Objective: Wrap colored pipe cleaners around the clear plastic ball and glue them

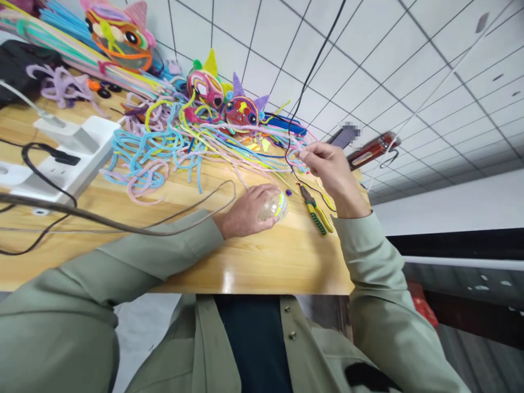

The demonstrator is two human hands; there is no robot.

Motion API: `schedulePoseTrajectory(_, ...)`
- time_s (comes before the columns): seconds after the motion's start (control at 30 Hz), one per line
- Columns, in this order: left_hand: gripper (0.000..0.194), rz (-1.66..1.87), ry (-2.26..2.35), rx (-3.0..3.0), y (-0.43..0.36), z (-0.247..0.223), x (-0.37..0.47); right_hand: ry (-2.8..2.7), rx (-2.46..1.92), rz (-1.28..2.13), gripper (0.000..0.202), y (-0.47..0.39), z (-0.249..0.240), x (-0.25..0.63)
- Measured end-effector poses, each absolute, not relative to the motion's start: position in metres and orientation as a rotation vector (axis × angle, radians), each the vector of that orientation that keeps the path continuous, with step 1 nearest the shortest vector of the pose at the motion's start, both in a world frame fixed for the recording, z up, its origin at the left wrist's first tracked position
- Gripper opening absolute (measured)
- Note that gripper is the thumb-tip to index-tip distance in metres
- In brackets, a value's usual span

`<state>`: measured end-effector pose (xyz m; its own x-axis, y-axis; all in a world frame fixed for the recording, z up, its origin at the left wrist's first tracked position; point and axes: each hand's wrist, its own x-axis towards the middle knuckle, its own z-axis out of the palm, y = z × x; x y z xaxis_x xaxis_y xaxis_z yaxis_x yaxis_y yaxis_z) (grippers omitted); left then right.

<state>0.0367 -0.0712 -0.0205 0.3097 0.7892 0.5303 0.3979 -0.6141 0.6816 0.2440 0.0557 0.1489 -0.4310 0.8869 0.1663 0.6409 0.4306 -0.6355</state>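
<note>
My left hand is closed round a clear plastic ball with yellow and pale blue strips on it, low over the wooden table. My right hand is raised at the right, thumb and forefinger pinched together beside the pipe cleaners. What lies in that pinch is too small to make out. Green-and-yellow pliers rest on the table below my right hand. A small dark blue bead sits between the ball and the pliers.
Decorated balls with ears, one orange-rimmed, one pink and one red, stand along the tiled wall. A white power strip and cables occupy the left. A red-brown cylindrical object is at the far right.
</note>
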Motion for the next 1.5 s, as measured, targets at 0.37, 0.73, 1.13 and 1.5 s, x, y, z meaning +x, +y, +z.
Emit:
schedulePoseTrajectory(0.37,0.062,1.495,0.880,2.170,-0.061,-0.034,0.034,-1.419,-0.960,1.466,0.059,-0.035,0.077,0.269)
schedulePoseTrajectory(0.73,0.063,1.473,0.877,2.203,-0.064,-0.026,0.027,-1.457,-0.912,1.260,0.050,-0.045,0.046,0.259)
schedulePoseTrajectory(1.13,0.063,1.412,0.894,2.211,-0.064,-0.024,0.023,-1.490,-0.935,1.213,0.053,-0.044,0.035,0.260)
schedulePoseTrajectory(1.5,0.070,1.387,0.905,2.193,-0.065,-0.024,0.024,-1.556,-0.975,1.092,0.051,-0.052,0.039,0.262)
